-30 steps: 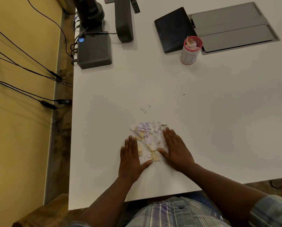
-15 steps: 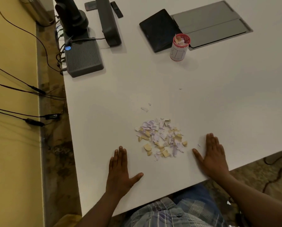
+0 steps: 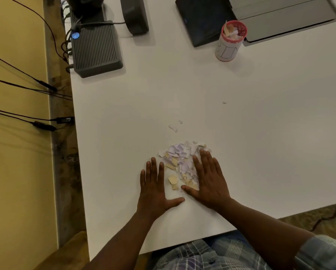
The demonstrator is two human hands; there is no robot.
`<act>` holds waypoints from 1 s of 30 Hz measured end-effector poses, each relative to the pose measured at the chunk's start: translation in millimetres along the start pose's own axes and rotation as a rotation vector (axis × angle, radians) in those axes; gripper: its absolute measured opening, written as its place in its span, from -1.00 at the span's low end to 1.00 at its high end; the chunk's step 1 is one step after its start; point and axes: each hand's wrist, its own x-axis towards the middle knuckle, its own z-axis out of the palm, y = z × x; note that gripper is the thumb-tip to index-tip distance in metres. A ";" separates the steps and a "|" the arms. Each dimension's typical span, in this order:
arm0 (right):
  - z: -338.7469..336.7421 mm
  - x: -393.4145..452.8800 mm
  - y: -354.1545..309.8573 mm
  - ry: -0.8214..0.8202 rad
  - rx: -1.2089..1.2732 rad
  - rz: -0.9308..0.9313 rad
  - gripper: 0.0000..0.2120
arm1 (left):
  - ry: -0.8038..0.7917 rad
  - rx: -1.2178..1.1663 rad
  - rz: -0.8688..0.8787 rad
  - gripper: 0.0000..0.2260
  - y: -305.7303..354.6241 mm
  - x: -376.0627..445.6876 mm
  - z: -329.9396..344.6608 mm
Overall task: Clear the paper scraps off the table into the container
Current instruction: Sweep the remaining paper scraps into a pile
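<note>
Now both hands lie flat with fingers spread, left hand (image 3: 153, 191) and right hand (image 3: 210, 182) flanking the paper scraps (image 3: 179, 162); the container (image 3: 230, 40) stands far right.

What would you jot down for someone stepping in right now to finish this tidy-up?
Left hand: flat on the table, fingers straight, holding nothing, beside the scrap pile.
Right hand: flat, fingers straight, on the pile's right edge.
Container: far side, upright, some scraps already inside.
Done: most scraps lie in one pile.
Left: lift the pile into the container; collect the stray bits beyond it.
</note>
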 end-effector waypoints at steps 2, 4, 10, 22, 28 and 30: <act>-4.0 13.8 6.2 -0.011 -0.028 -0.076 -0.07 | 0.031 -0.015 0.008 0.13 7.5 11.9 -0.6; -9.5 28.5 12.6 -0.001 -0.071 -0.132 -0.08 | 0.071 -0.033 0.015 0.13 13.4 24.3 -1.8; -33.9 83.7 37.6 0.014 -0.173 -0.075 -0.01 | 0.145 -0.068 -0.003 0.13 25.0 76.3 -15.4; -70.9 152.4 70.0 0.139 0.061 -0.093 -0.06 | 0.139 -0.202 -0.004 0.12 33.6 163.1 -47.3; -78.7 150.6 99.5 0.394 0.406 0.262 -0.27 | 0.277 -0.379 -0.096 -0.04 4.4 162.1 -62.3; -78.4 149.2 103.0 0.361 0.393 0.287 -0.29 | 0.310 -0.374 -0.118 -0.14 -6.5 163.9 -62.4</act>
